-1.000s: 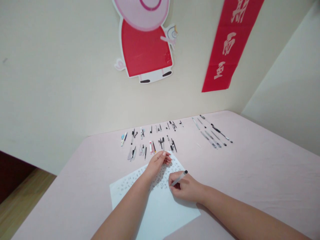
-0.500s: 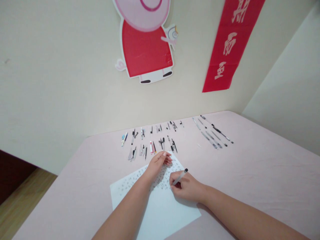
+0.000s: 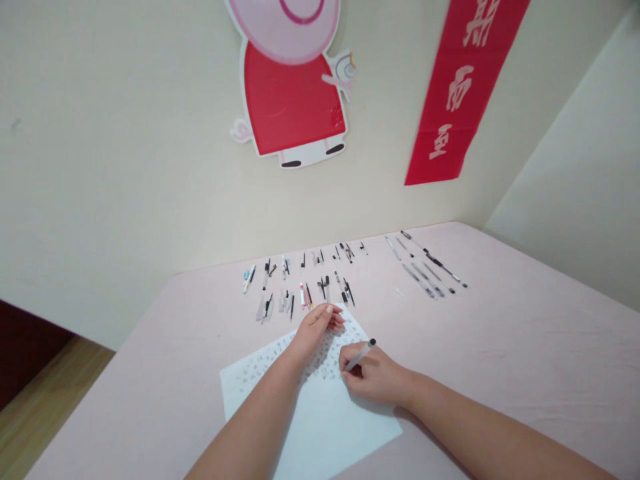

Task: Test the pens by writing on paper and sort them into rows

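A white sheet of paper [image 3: 345,427] lies at an angle on the table, its upper part covered with rows of small dark handwriting. My right hand [image 3: 373,373] is closed round a pen [image 3: 361,355] with a clear barrel and a black end pointing up to the right. The pen's tip is hidden behind my fingers, close to the written rows. My left hand [image 3: 320,327] rests on its side at the paper's top edge, fingers loosely curled and apart, with nothing seen in it. Its forearm crosses the sheet and covers some of the writing.
Beyond the paper, pen parts [image 3: 285,301] and caps lie in two rows of small groups. Several longer pens [image 3: 423,280] lie at the back right. A pink cloth covers the table [image 3: 525,347]. The wall behind bears a cartoon cutout [image 3: 295,100] and a red banner [image 3: 460,93].
Almost nothing differs. The pen's upper end sits very slightly lower in my right hand; my left hand and the paper stay in place.
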Motion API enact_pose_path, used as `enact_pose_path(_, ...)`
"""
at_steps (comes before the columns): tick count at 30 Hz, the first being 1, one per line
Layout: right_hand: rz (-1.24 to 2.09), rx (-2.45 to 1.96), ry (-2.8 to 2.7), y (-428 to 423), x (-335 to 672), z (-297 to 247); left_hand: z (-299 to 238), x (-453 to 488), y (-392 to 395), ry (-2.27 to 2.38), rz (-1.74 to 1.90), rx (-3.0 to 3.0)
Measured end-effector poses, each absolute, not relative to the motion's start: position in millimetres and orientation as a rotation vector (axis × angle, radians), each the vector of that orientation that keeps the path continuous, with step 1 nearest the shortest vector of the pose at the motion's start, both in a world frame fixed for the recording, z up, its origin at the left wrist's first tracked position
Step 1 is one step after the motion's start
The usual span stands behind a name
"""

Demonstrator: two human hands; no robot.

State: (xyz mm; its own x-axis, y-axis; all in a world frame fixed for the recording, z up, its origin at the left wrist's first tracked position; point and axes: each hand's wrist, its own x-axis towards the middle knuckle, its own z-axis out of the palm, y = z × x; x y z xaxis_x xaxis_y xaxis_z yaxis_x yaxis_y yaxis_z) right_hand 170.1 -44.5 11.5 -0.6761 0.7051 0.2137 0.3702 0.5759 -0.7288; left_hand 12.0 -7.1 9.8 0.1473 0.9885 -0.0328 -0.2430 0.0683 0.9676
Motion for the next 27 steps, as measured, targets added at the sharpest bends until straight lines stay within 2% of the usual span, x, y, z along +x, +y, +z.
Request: enact_pose_path(27, 0.850, -0.862, -2.325, -42.2, 171.4, 10.3, 11.7, 12.0, -8.1, 0.959, 1.172, 1.069)
